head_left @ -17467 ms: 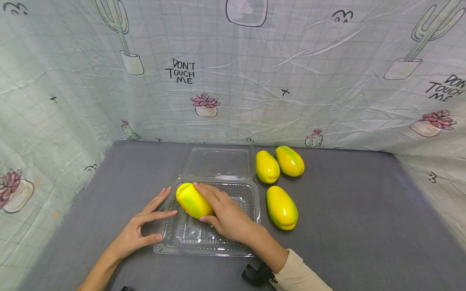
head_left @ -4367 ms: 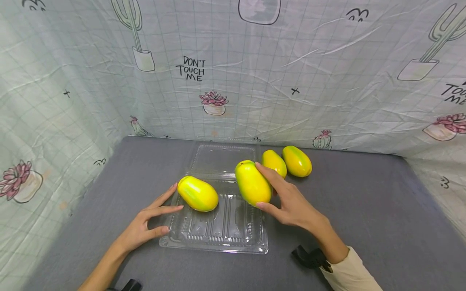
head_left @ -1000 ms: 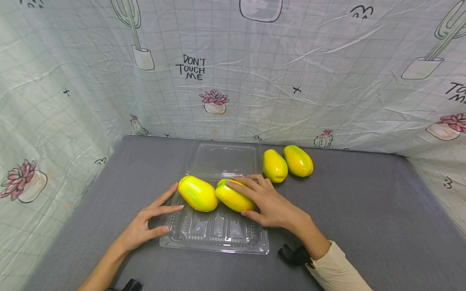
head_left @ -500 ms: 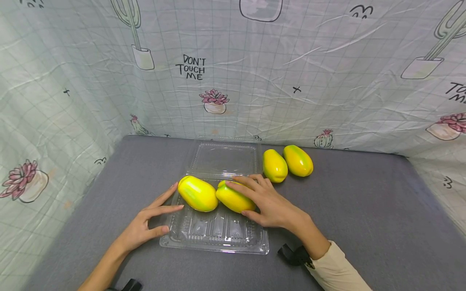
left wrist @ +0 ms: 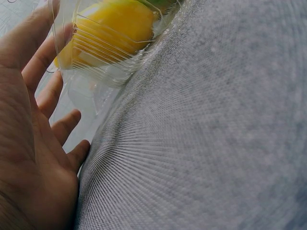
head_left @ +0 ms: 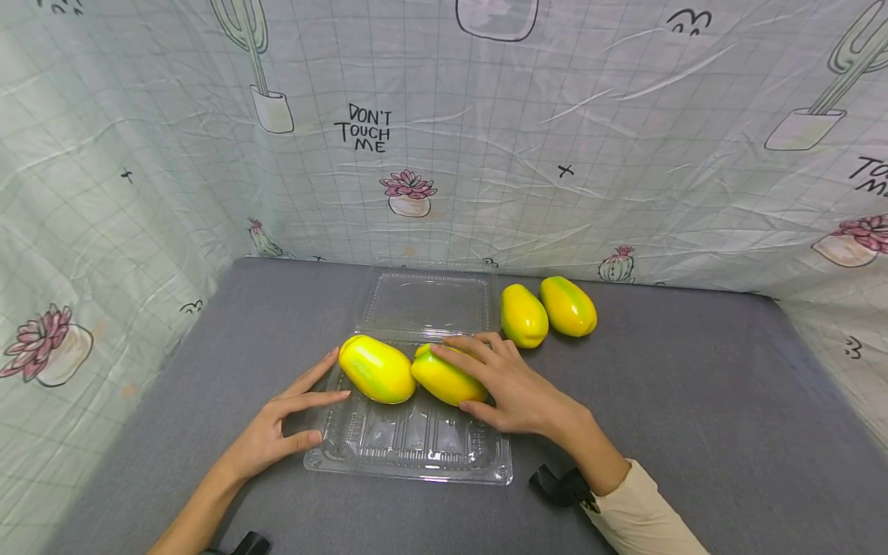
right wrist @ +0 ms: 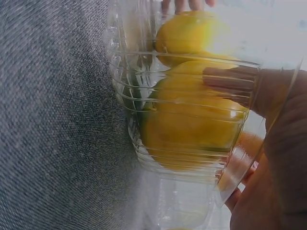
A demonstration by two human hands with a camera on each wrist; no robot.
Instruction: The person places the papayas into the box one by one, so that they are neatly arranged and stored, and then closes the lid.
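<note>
A clear plastic clamshell box (head_left: 416,470) lies on the table, its lid (head_left: 426,302) folded back. Two yellow papayas with green streaks sit side by side in its back half, the left papaya (head_left: 377,370) and the right papaya (head_left: 440,379). My right hand (head_left: 509,383) holds the right one, thumb on the near side and fingers over the far side; the right wrist view shows that papaya (right wrist: 192,120) through the box wall, with the thumb inside. At the box's left rim my left hand (head_left: 274,424) rests with fingers spread, touching the edge.
Two more papayas lie on the table to the right of the lid, one (head_left: 524,316) nearer it and one (head_left: 569,307) beyond. The grey tabletop (head_left: 666,408) ends at a patterned curtain (head_left: 479,154) behind and at both sides.
Over the longer span, my right hand let go of the first papaya in the box, then brought a second from the table into it. In the last second, almost nothing moved.
</note>
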